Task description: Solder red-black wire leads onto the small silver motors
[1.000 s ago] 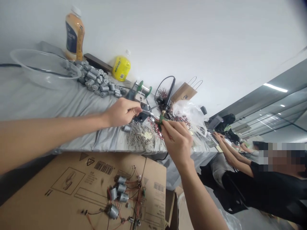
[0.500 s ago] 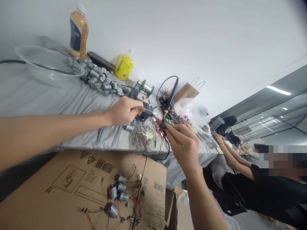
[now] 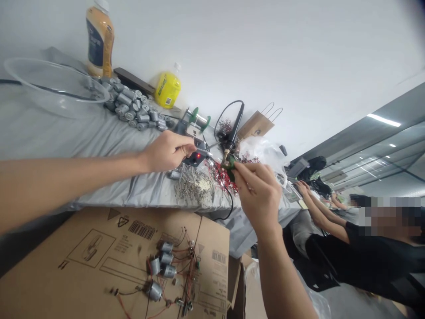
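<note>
My left hand is closed around a slim grey pointed tool, its thin end directed at the tip of a soldering iron. The iron points downward in its stand, black handle up. My right hand pinches a small green circuit board right at the iron's tip; whether they touch I cannot tell. Behind my left fingers stands a dark soldering unit with a red light. A solder spool with green ends sits behind it. Red wire leads and a heap of small metal-legged parts lie below.
Small silver motors are piled by a clear plastic bowl, an orange bottle and a yellow bottle. Several wired motors lie on a cardboard box in front. A co-worker sits at right.
The view has shifted slightly, moving the scene a little left and up. My right hand has tilted and drawn slightly right with the board. The unit's red light now shows below my left fingers.
</note>
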`<state>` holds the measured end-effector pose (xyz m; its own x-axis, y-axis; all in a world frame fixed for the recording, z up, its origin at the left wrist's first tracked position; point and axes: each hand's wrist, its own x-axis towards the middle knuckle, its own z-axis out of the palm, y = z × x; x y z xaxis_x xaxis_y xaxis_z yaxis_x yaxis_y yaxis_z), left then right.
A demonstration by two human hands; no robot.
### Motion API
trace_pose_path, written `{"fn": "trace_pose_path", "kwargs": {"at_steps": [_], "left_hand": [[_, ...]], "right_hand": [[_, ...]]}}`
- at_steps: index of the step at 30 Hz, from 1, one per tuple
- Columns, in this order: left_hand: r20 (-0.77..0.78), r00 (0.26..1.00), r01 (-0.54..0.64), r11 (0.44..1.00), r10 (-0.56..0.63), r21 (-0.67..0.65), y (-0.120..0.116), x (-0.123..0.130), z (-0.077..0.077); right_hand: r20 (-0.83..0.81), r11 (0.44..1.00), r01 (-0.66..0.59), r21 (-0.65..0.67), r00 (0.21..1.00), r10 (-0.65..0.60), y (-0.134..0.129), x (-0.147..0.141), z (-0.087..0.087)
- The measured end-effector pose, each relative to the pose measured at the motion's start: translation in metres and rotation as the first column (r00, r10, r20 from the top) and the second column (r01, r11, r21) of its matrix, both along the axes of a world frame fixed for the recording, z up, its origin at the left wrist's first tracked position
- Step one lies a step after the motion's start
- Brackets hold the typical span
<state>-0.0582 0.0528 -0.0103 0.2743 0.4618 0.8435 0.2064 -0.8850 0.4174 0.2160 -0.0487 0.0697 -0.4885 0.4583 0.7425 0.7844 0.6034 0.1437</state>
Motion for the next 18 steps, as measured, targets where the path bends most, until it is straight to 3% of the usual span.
{"fn": "trace_pose_path", "kwargs": {"at_steps": [5, 10, 14, 18], "left_hand": [[0.002, 1.0, -0.01, 1.0, 0.01, 0.015, 0.0, 0.0, 0.0], [-0.007, 1.0, -0.004, 1.0, 0.004, 0.008, 0.001, 0.0, -0.002], [-0.001, 1.0, -0.004, 1.0, 0.004, 0.004, -0.001, 0.0, 0.0], [-0.013, 1.0, -0.002, 1.0, 0.002, -0.001, -0.003, -0.001, 0.002]], "right_hand": [[0.016, 0.999, 0.016, -0.043, 1.0, -0.015, 0.014, -0.002, 0.003], [0.103, 0.984, -0.029, -0.177, 0.994, 0.047, 0.001, -0.004, 0.001], [0.045, 0.988, 0.0, -0.157, 0.999, 0.007, 0.003, -0.001, 0.009], [0.01, 0.981, 0.007, -0.192, 1.0, -0.005, 0.014, -0.003, 0.007]]}}
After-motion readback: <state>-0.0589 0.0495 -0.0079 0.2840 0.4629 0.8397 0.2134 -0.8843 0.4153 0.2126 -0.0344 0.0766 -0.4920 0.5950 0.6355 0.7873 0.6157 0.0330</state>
